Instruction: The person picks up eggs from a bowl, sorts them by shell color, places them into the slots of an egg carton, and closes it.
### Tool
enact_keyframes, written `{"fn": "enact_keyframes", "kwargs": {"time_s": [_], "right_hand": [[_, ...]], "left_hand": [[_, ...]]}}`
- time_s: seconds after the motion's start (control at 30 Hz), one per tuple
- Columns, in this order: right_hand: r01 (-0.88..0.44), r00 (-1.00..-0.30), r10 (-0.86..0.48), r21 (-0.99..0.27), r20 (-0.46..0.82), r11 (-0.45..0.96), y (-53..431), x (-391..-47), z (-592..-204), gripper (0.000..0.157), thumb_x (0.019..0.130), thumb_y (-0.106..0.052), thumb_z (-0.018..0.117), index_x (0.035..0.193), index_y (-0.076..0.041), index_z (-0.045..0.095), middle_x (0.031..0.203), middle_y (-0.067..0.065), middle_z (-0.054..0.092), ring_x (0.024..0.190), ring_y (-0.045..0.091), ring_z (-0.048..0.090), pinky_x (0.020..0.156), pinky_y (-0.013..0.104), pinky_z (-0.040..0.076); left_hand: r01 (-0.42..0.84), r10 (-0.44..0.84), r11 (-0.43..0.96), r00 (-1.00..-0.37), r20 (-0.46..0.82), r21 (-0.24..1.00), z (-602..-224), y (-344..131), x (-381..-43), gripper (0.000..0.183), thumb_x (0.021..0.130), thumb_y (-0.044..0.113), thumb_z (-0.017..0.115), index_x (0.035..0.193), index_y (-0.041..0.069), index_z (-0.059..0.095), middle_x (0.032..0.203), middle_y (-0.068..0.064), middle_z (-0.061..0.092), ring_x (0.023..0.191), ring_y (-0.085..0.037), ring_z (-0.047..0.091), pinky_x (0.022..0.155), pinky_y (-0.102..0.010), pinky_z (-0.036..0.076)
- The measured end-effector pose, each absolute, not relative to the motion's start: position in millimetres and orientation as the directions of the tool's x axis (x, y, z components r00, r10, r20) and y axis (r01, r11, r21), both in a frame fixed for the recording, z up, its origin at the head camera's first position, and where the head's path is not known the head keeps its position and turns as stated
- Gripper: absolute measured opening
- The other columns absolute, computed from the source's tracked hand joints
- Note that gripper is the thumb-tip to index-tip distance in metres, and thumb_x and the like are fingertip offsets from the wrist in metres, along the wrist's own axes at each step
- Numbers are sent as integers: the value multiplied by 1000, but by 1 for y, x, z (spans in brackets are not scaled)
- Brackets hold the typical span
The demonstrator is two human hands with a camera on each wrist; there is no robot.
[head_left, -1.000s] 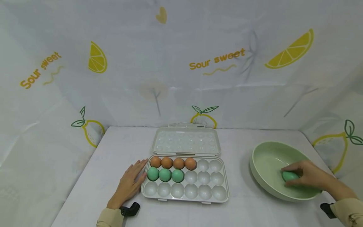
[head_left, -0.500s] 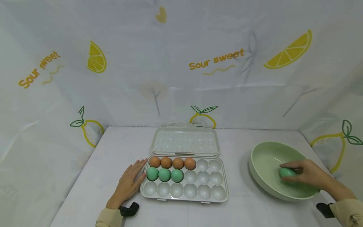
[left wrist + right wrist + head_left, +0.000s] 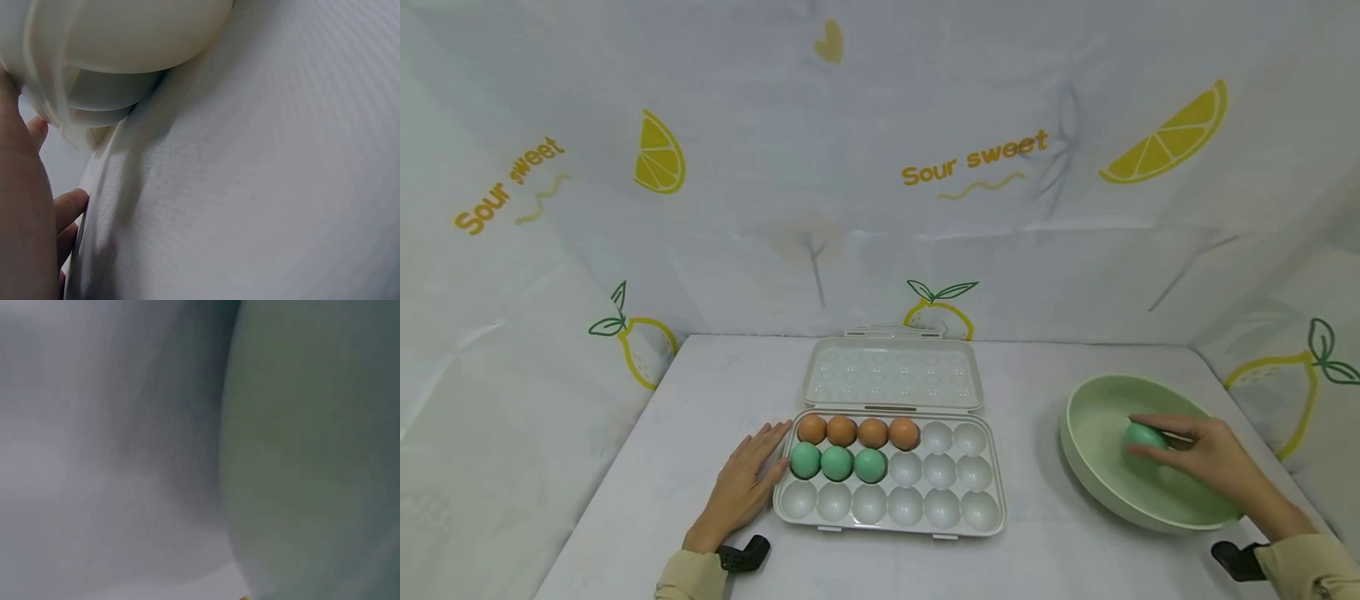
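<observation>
In the head view my right hand point(image 3: 1202, 454) pinches a green egg point(image 3: 1142, 437) between thumb and fingers, over the inside of a pale green bowl point(image 3: 1097, 467). My left hand point(image 3: 741, 479) lies flat with straight fingers against the left side of an opened egg carton point(image 3: 887, 533). Several brown eggs point(image 3: 842, 431) fill the left part of its back row. Three green eggs point(image 3: 837, 463) sit in the left cups of the middle row. The front row holds no eggs. In the left wrist view, fingers point(image 3: 70, 206) touch the cloth beside the carton's underside point(image 3: 106, 90).
The carton's clear lid point(image 3: 892, 373) lies folded back behind it. A white cloth point(image 3: 1030, 558) covers the table. Behind stands a backdrop point(image 3: 865, 242) printed with lemons and words. The bowl wall point(image 3: 300, 456) fills the right of the right wrist view.
My right hand has moved left and slightly up with the green egg, across the bowl. The left hand and the carton have stayed in place.
</observation>
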State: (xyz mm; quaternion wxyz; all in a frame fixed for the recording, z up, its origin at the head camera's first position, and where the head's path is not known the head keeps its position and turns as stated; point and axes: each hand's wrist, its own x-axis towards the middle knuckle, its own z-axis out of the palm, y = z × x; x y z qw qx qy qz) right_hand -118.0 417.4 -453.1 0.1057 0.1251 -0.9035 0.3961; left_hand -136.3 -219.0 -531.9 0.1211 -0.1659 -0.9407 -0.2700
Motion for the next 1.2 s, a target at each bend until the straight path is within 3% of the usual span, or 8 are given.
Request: {"fn": "enact_keyframes", "kwargs": {"time_s": [0.37, 0.7, 0.97, 1.2], "right_hand": [[-220, -965, -37, -730, 258, 647, 394, -119, -447, 56, 85, -9, 83, 133, 9, 62, 120, -44, 51, 106, -30, 50, 78, 2, 55], [-309, -931, -11, -775, 364, 551, 373, -124, -441, 48, 82, 8, 80, 128, 10, 66, 120, -35, 65, 111, -20, 59, 91, 1, 51], [-307, -925, 50, -819, 376, 485, 352, -126, -430, 49, 82, 11, 78, 128, 12, 64, 118, -26, 72, 112, -15, 63, 89, 7, 55], [-262, -944, 75, -867, 322, 425, 336, -124, -428, 50, 82, 7, 80, 130, 10, 65, 114, -27, 73, 108, -14, 67, 87, 10, 57]], "left_hand": [[373, 242, 798, -918, 314, 474, -531, -218, -136, 54, 101, 28, 61, 154, 23, 49, 152, -11, 56, 146, -38, 47, 122, -58, 32], [374, 244, 799, -917, 315, 471, -530, -218, -135, 54, 101, 28, 62, 153, 22, 49, 151, -12, 57, 145, -38, 48, 121, -59, 33], [373, 244, 798, -918, 312, 474, -528, -218, -134, 54, 101, 28, 61, 153, 20, 49, 152, -13, 57, 146, -39, 48, 121, -59, 33], [380, 248, 794, -915, 318, 474, -528, -218, -134, 54, 101, 27, 61, 154, 21, 49, 152, -13, 57, 146, -38, 48, 121, -58, 33]]}}
